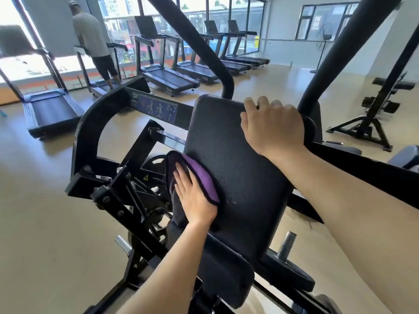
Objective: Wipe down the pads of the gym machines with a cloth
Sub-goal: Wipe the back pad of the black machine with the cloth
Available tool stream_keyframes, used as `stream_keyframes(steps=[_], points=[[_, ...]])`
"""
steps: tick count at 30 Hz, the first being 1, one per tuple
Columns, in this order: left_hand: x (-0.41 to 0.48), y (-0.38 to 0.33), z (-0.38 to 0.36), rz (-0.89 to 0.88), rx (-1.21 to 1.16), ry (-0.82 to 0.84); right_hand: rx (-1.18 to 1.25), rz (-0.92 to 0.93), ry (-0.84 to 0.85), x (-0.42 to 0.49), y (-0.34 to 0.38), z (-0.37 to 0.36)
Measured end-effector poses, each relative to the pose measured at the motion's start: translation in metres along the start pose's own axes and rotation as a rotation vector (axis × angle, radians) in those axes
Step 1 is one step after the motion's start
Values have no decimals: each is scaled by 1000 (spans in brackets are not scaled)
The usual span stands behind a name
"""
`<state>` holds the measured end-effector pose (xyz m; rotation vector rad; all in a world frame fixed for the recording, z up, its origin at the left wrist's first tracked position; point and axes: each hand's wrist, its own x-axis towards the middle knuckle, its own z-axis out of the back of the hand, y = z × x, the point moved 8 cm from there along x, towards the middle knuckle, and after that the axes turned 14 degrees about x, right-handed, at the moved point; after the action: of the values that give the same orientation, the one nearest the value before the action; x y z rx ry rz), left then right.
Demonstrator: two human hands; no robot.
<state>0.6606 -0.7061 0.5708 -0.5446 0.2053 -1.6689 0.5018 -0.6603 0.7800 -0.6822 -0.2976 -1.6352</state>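
A black padded backrest (238, 164) of a gym machine stands tilted in the middle of the head view. My left hand (192, 196) lies flat on a purple cloth (201, 177) with a dark edge, pressing it against the pad's left edge. My right hand (272, 125) grips the pad's top right corner, fingers curled over the rim. Below the backrest sits a second black pad (229, 275), the seat. Small wet specks show on the backrest beside the cloth.
The machine's black steel frame (106, 141) and weight pegs (286, 244) surround the pads. A row of treadmills (167, 78) lines the windows at the back; a person (93, 37) stands on one. Another bench rack (374, 118) stands at the right on tan floor.
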Motion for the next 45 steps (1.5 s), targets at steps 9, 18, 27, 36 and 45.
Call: stream_keyframes(steps=[9, 18, 27, 36, 45], points=[[-42, -130, 40, -521, 21, -255, -1, -10, -29, -1, 1, 2], [-15, -32, 4, -379, 96, -144, -9, 9, -53, -1, 1, 1], [-57, -59, 3, -262, 68, -88, -15, 38, -67, 1, 4, 0], [-87, -48, -10, -388, -98, -154, -11, 45, -75, 1, 3, 1], [35, 54, -17, 134, -153, 53, 5, 43, -94, 4, 3, -1]])
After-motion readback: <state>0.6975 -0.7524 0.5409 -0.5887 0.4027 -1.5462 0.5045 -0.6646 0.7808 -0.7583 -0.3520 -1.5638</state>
